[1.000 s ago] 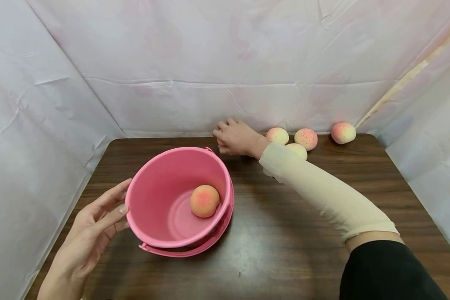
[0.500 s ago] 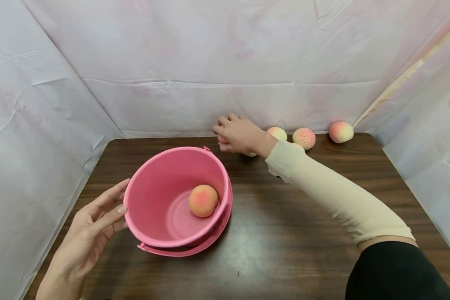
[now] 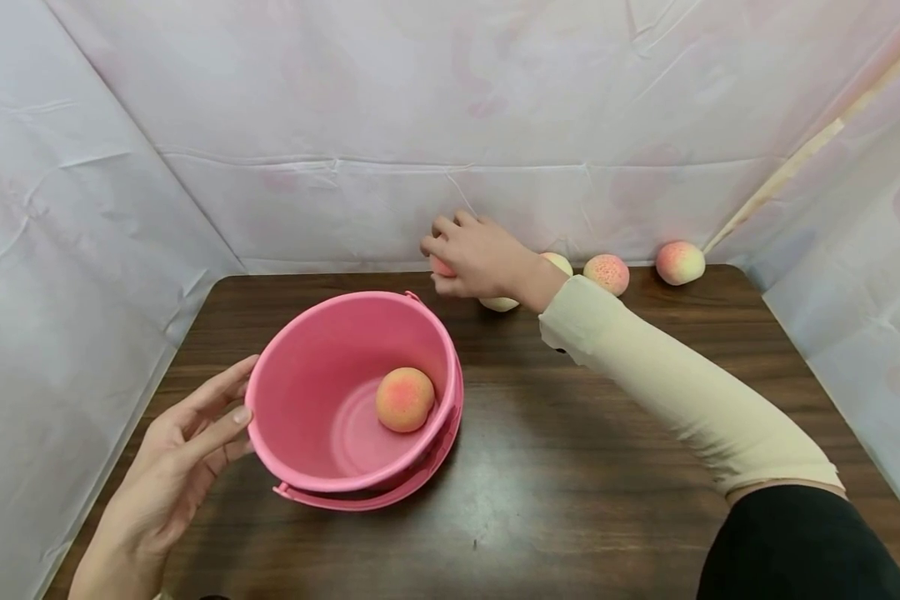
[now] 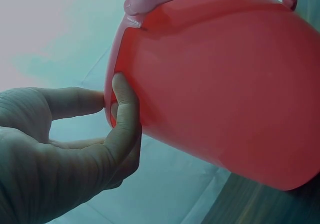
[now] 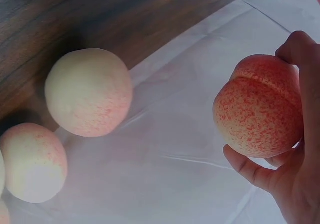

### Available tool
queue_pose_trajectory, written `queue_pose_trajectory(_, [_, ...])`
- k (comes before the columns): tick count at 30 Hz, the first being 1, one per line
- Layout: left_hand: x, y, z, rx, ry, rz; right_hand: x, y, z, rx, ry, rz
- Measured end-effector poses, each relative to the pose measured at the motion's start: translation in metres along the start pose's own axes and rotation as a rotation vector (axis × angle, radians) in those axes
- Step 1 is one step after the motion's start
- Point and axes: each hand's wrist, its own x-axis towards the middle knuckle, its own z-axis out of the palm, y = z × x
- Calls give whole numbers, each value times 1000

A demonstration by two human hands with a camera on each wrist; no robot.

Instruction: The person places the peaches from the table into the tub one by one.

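Note:
A pink bucket (image 3: pixel 292 392) stands tilted on the left half of the table, its mouth toward me and an orange-pink peach (image 3: pixel 405 400) inside. My left hand (image 3: pixel 176 467) pinches the bucket's left rim between thumb and fingers; the left wrist view shows the bucket's outer wall (image 4: pixel 225 83) beside those fingers. Beyond the bucket, near the table's back edge, my right hand (image 3: pixel 480 257) grips a red-speckled peach (image 5: pixel 260 108), mostly covered by the fingers in the head view. Just below that hand a pale peach (image 3: pixel 499 304) lies on the table.
More peaches line the back edge: a pale one (image 3: pixel 558 262) partly behind the right wrist, a speckled one (image 3: pixel 607 274), and a pink-and-yellow one (image 3: pixel 680 262) near the right corner. Pale plastic sheeting (image 3: pixel 390 208) hangs behind and beside the dark wooden table (image 3: pixel 540 467).
My right hand has lifted slightly with the red-speckled peach, uncovering the pale peach beneath it. The left hand and bucket stay about where they were.

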Motion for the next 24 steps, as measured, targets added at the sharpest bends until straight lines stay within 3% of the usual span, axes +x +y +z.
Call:
queue_pose_trajectory(10, [1, -1, -1, -8, 4, 1, 4, -4, -19, 21, 81, 3])
queue_pose_trajectory(24, [3, -4, -5, -5, 5, 4, 12, -33, -51, 43, 69, -47])
